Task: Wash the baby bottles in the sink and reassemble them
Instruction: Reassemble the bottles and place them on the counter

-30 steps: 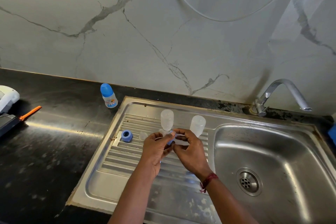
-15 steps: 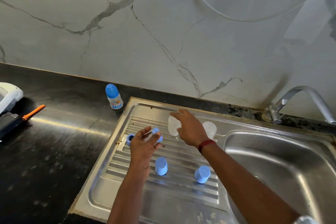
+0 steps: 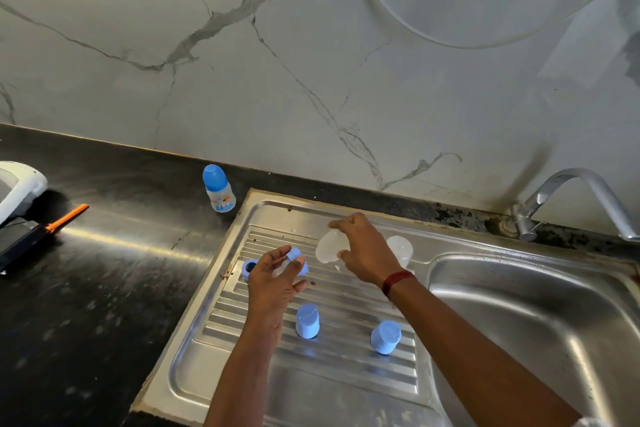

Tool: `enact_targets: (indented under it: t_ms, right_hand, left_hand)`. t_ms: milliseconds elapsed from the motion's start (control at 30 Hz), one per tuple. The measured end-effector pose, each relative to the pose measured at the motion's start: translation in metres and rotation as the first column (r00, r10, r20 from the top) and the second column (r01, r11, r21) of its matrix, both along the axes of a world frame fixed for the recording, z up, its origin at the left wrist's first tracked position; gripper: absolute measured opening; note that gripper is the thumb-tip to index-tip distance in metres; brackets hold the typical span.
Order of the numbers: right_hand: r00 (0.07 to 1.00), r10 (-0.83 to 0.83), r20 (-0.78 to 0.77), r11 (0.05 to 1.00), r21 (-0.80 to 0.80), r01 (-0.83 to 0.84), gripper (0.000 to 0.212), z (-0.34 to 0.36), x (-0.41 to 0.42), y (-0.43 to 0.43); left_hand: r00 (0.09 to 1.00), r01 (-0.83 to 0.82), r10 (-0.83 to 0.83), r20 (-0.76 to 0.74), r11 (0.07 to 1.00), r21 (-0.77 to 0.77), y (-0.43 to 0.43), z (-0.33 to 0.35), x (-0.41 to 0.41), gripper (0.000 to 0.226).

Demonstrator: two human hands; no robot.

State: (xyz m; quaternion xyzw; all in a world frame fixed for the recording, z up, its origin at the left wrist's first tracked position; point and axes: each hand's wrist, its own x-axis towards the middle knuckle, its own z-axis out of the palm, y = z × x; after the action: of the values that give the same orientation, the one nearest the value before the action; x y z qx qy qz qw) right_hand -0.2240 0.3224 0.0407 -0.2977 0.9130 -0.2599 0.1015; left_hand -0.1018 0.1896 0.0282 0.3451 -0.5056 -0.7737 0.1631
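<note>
**Both hands at work over the drainboard**

Left hand (image 3: 277, 284) palm up, fingertips pinching a small blue part (image 3: 295, 254). Right hand (image 3: 365, 253) reaches across, fingers and thumb curled round a tilted clear bottle (image 3: 325, 248) at the far end of the drainboard (image 3: 346, 374); lifted or resting, cannot tell. Second clear bottle (image 3: 401, 248) just beside, partly behind that hand. Blue ring (image 3: 248, 267) by the left fingers. Near cap (image 3: 307, 321) and right cap (image 3: 385, 337) stand on the ribs. Capped bottle (image 3: 219, 192) upright on the counter (image 3: 104, 288).
</note>
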Motion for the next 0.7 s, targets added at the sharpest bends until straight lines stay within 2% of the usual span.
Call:
enact_targets:
  t_ms: [100, 200, 333, 467, 700]
  right_hand:
    - [0.996, -0.062, 0.070, 0.985, -0.155, 0.073, 0.058, 0.012, 0.005, 0.024]
    - [0.970, -0.116, 0.215, 0.913, -0.360, 0.189, 0.054, 0.020, 0.014, 0.053]
    - [0.894, -0.015, 0.447, 0.776, -0.559, 0.293, 0.053, 0.028, 0.030, 0.085]
    - [0.874, 0.046, 0.484, 0.730, -0.613, 0.302, 0.054, 0.030, 0.039, 0.099]
    - [0.887, 0.066, 0.456, 0.747, -0.612, 0.259, 0.055, 0.032, 0.040, 0.111]
  left_hand:
    - [1.000, 0.019, -0.020, -0.017, 0.999, -0.033, 0.004, 0.003, 0.005, 0.025]
    - [0.998, 0.039, -0.042, -0.054, 0.998, -0.057, 0.009, 0.005, 0.009, 0.020]
    - [0.991, 0.071, -0.068, -0.116, 0.997, 0.021, 0.020, 0.009, 0.015, 0.016]
    - [0.988, 0.096, -0.085, -0.132, 0.992, 0.080, 0.034, 0.013, 0.015, 0.006]
    - [0.980, 0.148, -0.131, -0.150, 0.983, 0.107, 0.046, 0.018, 0.010, 0.015]
